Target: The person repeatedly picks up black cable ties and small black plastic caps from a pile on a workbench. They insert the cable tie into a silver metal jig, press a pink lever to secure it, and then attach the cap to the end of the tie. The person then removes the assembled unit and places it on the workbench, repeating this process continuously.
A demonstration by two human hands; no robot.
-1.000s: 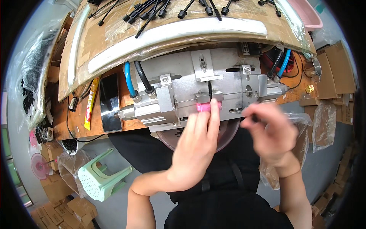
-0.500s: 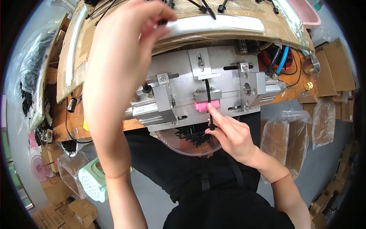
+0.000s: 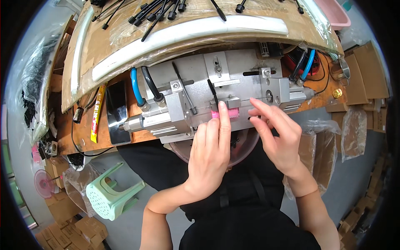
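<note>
My left hand (image 3: 210,152) lies over the front of a metal fixture (image 3: 246,93), index finger stretched along a pink block (image 3: 230,113). A slim black rod (image 3: 212,89) with a ribbed-looking end runs back from under these fingers, tilted leftward. The hand closes on its near part; the thumb and that end are hidden. To the right of the block, my right hand (image 3: 277,135) hovers open, thumb and fingers apart. A second thin dark rod (image 3: 183,85) lies on the fixture's plate, left of the block.
Behind the fixture, several black rods (image 3: 160,12) lie on a cardboard-covered surface (image 3: 125,43). Blue and black hoses (image 3: 136,89) rise at its left, near a phone (image 3: 118,110) and yellow packet (image 3: 97,114). Below is a clear bowl (image 3: 246,152); a green stool (image 3: 112,193) stands left.
My left hand has come from the far surface down to the pink block. My right hand has left the block and opened to its right. The rod there now leans differently.
</note>
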